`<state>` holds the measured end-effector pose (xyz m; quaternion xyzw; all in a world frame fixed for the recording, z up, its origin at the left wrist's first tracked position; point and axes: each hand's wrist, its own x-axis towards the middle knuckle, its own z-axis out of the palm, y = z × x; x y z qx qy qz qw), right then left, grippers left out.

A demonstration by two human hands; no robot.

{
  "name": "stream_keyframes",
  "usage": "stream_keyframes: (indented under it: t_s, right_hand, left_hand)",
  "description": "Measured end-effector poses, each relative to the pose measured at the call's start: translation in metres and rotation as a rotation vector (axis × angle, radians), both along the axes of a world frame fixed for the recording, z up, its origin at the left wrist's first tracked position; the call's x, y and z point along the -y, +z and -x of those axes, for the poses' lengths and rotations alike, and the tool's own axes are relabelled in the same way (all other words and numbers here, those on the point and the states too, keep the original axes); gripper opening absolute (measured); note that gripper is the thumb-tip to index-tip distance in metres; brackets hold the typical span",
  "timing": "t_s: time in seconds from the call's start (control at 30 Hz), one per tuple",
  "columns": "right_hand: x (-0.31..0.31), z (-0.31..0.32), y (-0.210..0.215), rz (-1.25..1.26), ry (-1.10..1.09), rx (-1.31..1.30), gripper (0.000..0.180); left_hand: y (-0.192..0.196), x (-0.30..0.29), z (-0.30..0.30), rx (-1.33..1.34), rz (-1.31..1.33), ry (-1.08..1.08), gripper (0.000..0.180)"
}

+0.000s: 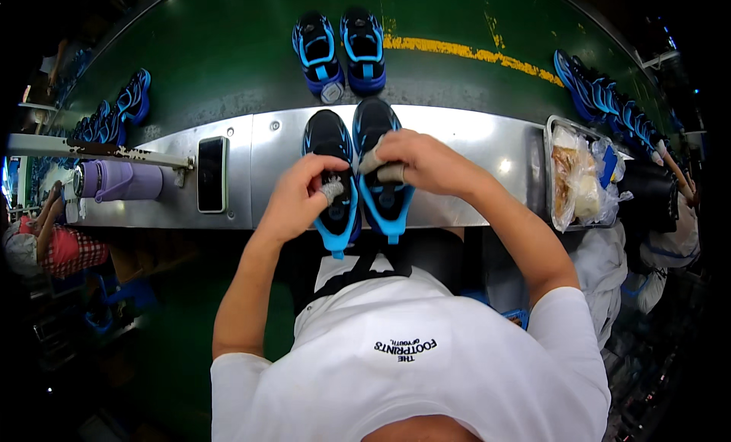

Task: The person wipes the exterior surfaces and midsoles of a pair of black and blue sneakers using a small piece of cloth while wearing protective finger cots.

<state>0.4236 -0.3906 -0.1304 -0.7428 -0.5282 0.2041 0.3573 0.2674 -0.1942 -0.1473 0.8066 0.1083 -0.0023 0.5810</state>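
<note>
Two black sneakers with bright blue collars lie side by side on the metal ledge, toes away from me and heels overhanging its near edge. My left hand (297, 197) is closed at the left sneaker (329, 137), thumb and fingertips pinched together over its throat. Bent over the right sneaker (375, 118), my right hand (422, 162) has its fingers curled onto the tongue area. Pale finger covers wrap some fingertips on both hands. Whatever fine part the fingertips pinch is hidden. Another matching pair (364, 50) stands just beyond, on the green surface, with a round whitish tag at one heel.
A phone (212, 175) and a lilac bottle (122, 180) lie on the ledge (472, 153) to the left, near a chipped metal bar (99, 149). At right, a tray (550, 149) holds plastic-wrapped items. Rows of sneakers (601, 95) line both sides; other people sit at the edges.
</note>
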Motion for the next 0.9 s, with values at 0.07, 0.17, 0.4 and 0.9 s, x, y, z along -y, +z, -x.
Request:
stream_keyframes:
  t_s: [0.07, 0.17, 0.4, 0.9]
  right_hand:
    - [0.001, 0.004, -0.003, -0.012, 0.006, -0.012, 0.023]
    - [0.0, 0.005, 0.002, 0.0, -0.091, 0.082, 0.025]
    - [0.008, 0.005, -0.004, 0.045, -0.119, 0.064, 0.037]
    - [0.012, -0.01, -0.005, 0.003, 0.028, -0.405, 0.049]
  left_hand:
    - [-0.001, 0.003, 0.002, -0.043, -0.01, -0.012, 0.033]
    - [0.001, 0.019, -0.003, 0.098, -0.429, 0.097, 0.034]
    - [0.024, 0.02, -0.002, 0.284, -0.655, 0.049, 0.025]
    - [0.002, 0.102, -0.018, -0.37, 0.975, 0.257, 0.03]
